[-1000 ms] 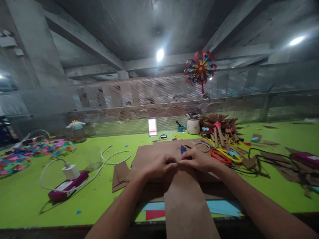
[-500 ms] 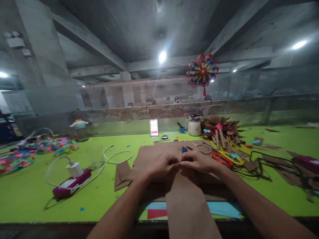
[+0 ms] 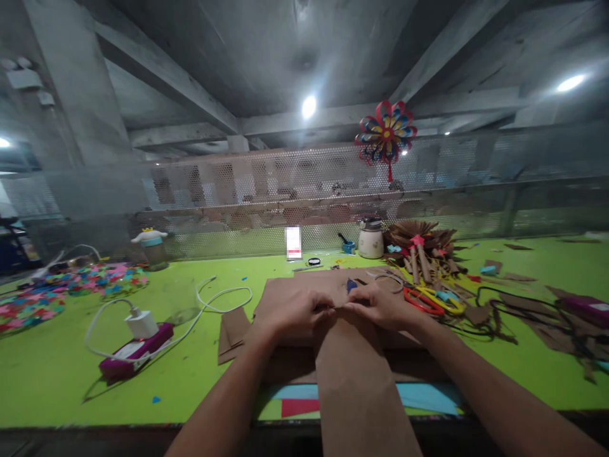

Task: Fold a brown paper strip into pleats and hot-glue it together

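Observation:
A long strip of brown kraft paper (image 3: 354,374) runs from my fingers down past the table's front edge. My left hand (image 3: 304,311) pinches the strip's far end at its left corner. On the right corner, my right hand (image 3: 373,306) pinches the same end between thumb and finger. Beneath both hands lie larger brown paper sheets (image 3: 280,295). A dark blue object (image 3: 351,285), partly hidden, sits just beyond my right fingers. Light blue paper (image 3: 425,397) and red paper (image 3: 299,407) stick out under the brown sheets.
To the right lie scissors with red handles (image 3: 422,301) and yellow handles (image 3: 445,301), a paper bundle (image 3: 421,251) and black cord (image 3: 504,304). A white bottle (image 3: 371,241) stands behind. On the left are a purple power strip (image 3: 136,352), a white cable (image 3: 223,292) and colourful paper stars (image 3: 104,279).
My two hands have moved slightly apart along the strip's far end, showing more of its edge between them. Both still pinch it.

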A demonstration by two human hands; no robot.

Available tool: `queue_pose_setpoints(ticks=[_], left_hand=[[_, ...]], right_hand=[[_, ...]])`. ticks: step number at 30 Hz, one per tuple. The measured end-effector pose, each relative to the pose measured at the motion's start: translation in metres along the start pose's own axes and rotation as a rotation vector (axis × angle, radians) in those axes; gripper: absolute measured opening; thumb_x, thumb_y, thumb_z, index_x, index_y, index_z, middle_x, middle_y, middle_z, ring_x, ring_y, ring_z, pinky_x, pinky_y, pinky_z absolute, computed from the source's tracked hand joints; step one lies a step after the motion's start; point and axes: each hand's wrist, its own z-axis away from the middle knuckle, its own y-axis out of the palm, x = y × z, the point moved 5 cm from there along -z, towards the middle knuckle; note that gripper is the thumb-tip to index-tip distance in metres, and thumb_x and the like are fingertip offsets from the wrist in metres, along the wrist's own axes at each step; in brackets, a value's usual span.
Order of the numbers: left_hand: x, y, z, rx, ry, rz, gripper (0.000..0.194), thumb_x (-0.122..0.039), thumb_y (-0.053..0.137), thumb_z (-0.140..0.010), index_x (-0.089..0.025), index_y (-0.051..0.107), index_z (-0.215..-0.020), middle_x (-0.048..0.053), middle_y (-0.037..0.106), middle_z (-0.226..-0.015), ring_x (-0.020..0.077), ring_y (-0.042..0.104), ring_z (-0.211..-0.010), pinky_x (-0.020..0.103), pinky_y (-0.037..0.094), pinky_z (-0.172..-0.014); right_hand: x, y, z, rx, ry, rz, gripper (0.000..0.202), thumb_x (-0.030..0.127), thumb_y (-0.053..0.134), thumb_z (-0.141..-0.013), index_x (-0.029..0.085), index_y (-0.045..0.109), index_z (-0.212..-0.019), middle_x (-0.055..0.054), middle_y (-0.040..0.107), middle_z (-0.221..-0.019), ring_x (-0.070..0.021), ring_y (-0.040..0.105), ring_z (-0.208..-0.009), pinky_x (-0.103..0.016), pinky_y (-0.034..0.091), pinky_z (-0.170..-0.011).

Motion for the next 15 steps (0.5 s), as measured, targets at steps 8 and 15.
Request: queue_pose_setpoints(ticks=[8, 15], left_hand=[[-0.014, -0.001, 0.006, -0.035, -0.018, -0.054, 0.029, -0.034, 0.040, -0.082, -0.016, 0.063, -0.080, 0.002, 0.061, -0.069, 0.0107, 0.045, -0.060, 0.020, 0.028, -0.051], [0.004, -0.004, 0.001, -0.055, -0.064, -0.037, 0.032, -0.043, 0.046, -0.080, -0.017, 0.063, -0.074, 0.001, 0.060, -0.065, 0.0102, 0.046, -0.058, 0.020, 0.027, -0.049]], right_hand=[[0.007, 0.003, 0.001, 0.052, -0.050, 0.002, 0.035, 0.037, 0.041, -0.084, 0.014, 0.064, -0.070, 0.001, 0.054, -0.056, -0.0089, 0.043, -0.053, -0.020, 0.030, -0.050], [-0.001, 0.000, -0.002, -0.005, -0.004, 0.004, 0.032, 0.035, 0.046, -0.082, 0.013, 0.065, -0.068, 0.000, 0.056, -0.056, -0.0085, 0.044, -0.053, -0.019, 0.029, -0.048]])
